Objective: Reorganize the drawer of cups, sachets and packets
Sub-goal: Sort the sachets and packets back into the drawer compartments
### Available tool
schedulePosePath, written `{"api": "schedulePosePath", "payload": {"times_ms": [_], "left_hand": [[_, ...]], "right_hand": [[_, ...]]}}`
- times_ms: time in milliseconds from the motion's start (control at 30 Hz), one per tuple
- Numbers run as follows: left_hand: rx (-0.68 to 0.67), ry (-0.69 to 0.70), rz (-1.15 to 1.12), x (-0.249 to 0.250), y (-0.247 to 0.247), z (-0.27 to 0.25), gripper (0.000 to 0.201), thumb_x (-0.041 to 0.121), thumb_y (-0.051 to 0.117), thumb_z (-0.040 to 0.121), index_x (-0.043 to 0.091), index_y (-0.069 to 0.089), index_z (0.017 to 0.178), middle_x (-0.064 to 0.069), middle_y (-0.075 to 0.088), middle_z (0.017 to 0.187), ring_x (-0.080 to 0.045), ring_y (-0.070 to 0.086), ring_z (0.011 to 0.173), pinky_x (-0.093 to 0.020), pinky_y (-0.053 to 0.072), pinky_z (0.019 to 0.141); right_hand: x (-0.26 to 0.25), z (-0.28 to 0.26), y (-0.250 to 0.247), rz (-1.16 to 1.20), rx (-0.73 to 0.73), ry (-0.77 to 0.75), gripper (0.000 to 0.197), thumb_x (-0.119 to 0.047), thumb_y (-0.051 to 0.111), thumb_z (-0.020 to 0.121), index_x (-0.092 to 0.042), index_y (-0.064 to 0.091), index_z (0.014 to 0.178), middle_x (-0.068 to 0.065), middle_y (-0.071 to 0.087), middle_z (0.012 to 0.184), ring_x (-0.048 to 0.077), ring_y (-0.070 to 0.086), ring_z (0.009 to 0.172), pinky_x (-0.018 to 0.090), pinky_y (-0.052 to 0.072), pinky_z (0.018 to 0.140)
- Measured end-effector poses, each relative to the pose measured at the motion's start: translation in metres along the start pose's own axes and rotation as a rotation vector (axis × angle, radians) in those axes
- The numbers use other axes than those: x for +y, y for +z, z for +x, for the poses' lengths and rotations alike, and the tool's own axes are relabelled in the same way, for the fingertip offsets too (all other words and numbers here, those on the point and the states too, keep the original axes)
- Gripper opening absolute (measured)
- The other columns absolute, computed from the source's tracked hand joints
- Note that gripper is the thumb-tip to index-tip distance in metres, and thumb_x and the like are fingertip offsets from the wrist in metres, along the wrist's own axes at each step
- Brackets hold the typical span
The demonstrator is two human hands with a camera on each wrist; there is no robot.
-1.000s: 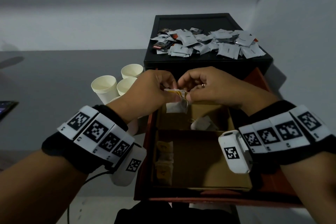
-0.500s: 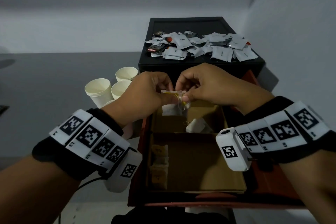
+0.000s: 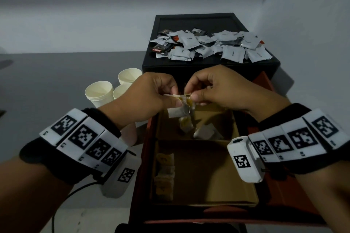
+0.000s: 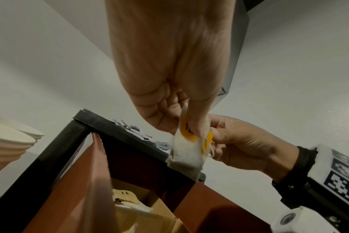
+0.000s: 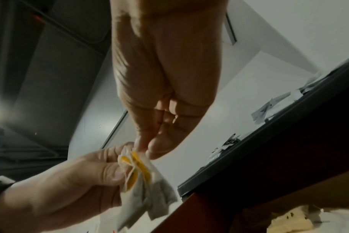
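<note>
Both hands meet above the far compartment of the open drawer [image 3: 145, 157]. My left hand [image 3: 151, 94] pinches a small bunch of white tea bags [image 3: 178, 112] with yellow tags [image 4: 186, 135] between thumb and fingers. My right hand [image 3: 204, 91] pinches a yellow tag [image 5: 138, 164] and string at the top of the same bunch. The bags [image 5: 149, 197] hang down between the hands. Another tea bag [image 3: 205, 131] lies in the far cardboard compartment, and a row of tea bags [image 3: 163, 174] lines the left side of the near compartment.
Several grey and dark sachets [image 3: 208, 45] lie heaped on top of the black cabinet [image 3: 189, 68]. White paper cups [image 3: 99, 93] stand on the grey floor left of the drawer. A white wall runs close on the right.
The hands stay together over the drawer; the right fingers have shifted a little on the tag and string. The view has tilted slightly, nothing else moved.
</note>
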State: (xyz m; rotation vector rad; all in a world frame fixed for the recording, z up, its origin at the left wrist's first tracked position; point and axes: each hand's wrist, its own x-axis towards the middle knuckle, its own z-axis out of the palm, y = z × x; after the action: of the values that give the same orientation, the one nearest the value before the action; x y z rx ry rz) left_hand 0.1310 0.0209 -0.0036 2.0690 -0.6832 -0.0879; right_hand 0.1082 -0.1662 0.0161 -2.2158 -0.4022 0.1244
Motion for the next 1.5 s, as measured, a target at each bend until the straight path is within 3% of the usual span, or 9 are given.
{"api": "schedulePosePath", "payload": {"times_ms": [467, 733, 867, 967, 1067, 1200, 1267, 1367, 1500], "left_hand": [[0.085, -0.003, 0.024, -0.010, 0.006, 0.010, 0.030, 0.014, 0.084, 0.065, 0.025, 0.056, 0.064, 0.013, 0.055, 0.058, 0.003, 0.048, 0.051, -0.008, 0.035, 0.052], [-0.136, -0.025, 0.167, -0.015, 0.002, -0.008, 0.032, 0.012, 0.081, 0.067, 0.027, 0.056, 0.078, 0.011, 0.059, 0.077, 0.006, 0.054, 0.062, -0.007, 0.040, 0.057], [-0.028, -0.040, 0.441, -0.032, -0.005, -0.024, 0.033, 0.019, 0.080, 0.069, 0.028, 0.060, 0.094, 0.011, 0.047, 0.100, 0.000, 0.049, 0.090, -0.003, 0.032, 0.075], [0.004, -0.138, 0.448, -0.040, -0.005, -0.033, 0.046, 0.020, 0.074, 0.077, 0.020, 0.059, 0.120, 0.002, 0.043, 0.122, -0.013, 0.043, 0.116, -0.018, 0.030, 0.094], [-0.003, -0.228, 0.357, -0.042, -0.001, -0.038, 0.050, 0.020, 0.065, 0.086, 0.022, 0.048, 0.133, 0.007, 0.045, 0.116, -0.009, 0.048, 0.106, -0.014, 0.033, 0.080], [-0.032, -0.263, 0.256, -0.042, 0.003, -0.039, 0.052, 0.016, 0.059, 0.090, 0.020, 0.041, 0.138, 0.007, 0.053, 0.110, -0.011, 0.057, 0.097, -0.010, 0.040, 0.074], [-0.034, -0.267, 0.252, -0.042, 0.002, -0.039, 0.053, 0.015, 0.060, 0.090, 0.020, 0.041, 0.139, 0.007, 0.053, 0.109, -0.010, 0.057, 0.098, -0.016, 0.041, 0.079], [-0.040, -0.271, 0.249, -0.042, 0.001, -0.039, 0.054, 0.016, 0.061, 0.090, 0.022, 0.041, 0.139, 0.009, 0.052, 0.105, -0.006, 0.054, 0.091, -0.002, 0.039, 0.067], [-0.031, -0.274, 0.257, -0.042, 0.001, -0.040, 0.054, 0.017, 0.060, 0.090, 0.023, 0.040, 0.140, 0.010, 0.050, 0.101, -0.002, 0.051, 0.081, 0.004, 0.037, 0.060]], "right_hand": [[0.001, 0.015, 0.013, -0.188, 0.014, -0.030, 0.011, -0.018, 0.074, 0.077, -0.026, 0.066, 0.078, -0.012, 0.061, 0.072, -0.012, 0.051, 0.058, 0.009, 0.042, 0.060], [0.006, 0.003, 0.033, -0.338, -0.120, -0.044, 0.008, -0.012, 0.066, 0.080, -0.020, 0.063, 0.078, -0.011, 0.057, 0.069, -0.001, 0.054, 0.061, 0.015, 0.044, 0.056], [0.015, -0.006, 0.057, -0.510, -0.284, -0.005, 0.019, -0.009, 0.058, 0.084, -0.025, 0.050, 0.090, -0.003, 0.052, 0.071, 0.012, 0.052, 0.064, 0.030, 0.042, 0.053], [0.020, -0.010, 0.071, -0.615, -0.403, -0.018, 0.037, 0.000, 0.056, 0.081, -0.033, 0.040, 0.080, -0.003, 0.045, 0.065, 0.013, 0.043, 0.055, 0.028, 0.032, 0.046], [0.022, -0.011, 0.081, -0.692, -0.472, -0.073, 0.020, -0.002, 0.049, 0.087, -0.019, 0.053, 0.096, -0.002, 0.047, 0.077, 0.016, 0.048, 0.068, 0.027, 0.034, 0.052], [0.020, -0.004, 0.092, -0.723, -0.429, -0.111, 0.033, -0.002, 0.049, 0.087, -0.021, 0.033, 0.065, -0.005, 0.035, 0.071, 0.009, 0.036, 0.059, 0.020, 0.028, 0.049], [0.016, -0.002, 0.095, -0.728, -0.414, -0.116, 0.040, -0.001, 0.050, 0.087, -0.022, 0.026, 0.062, -0.005, 0.032, 0.068, 0.007, 0.031, 0.056, 0.019, 0.025, 0.048], [0.014, -0.002, 0.098, -0.680, -0.452, -0.058, 0.040, 0.001, 0.049, 0.088, -0.016, 0.028, 0.060, 0.000, 0.032, 0.061, 0.010, 0.029, 0.050, 0.020, 0.023, 0.046], [0.014, -0.003, 0.091, -0.529, -0.382, -0.038, 0.013, -0.010, 0.060, 0.086, -0.013, 0.048, 0.083, -0.002, 0.047, 0.075, 0.013, 0.048, 0.063, 0.024, 0.037, 0.053]]}}
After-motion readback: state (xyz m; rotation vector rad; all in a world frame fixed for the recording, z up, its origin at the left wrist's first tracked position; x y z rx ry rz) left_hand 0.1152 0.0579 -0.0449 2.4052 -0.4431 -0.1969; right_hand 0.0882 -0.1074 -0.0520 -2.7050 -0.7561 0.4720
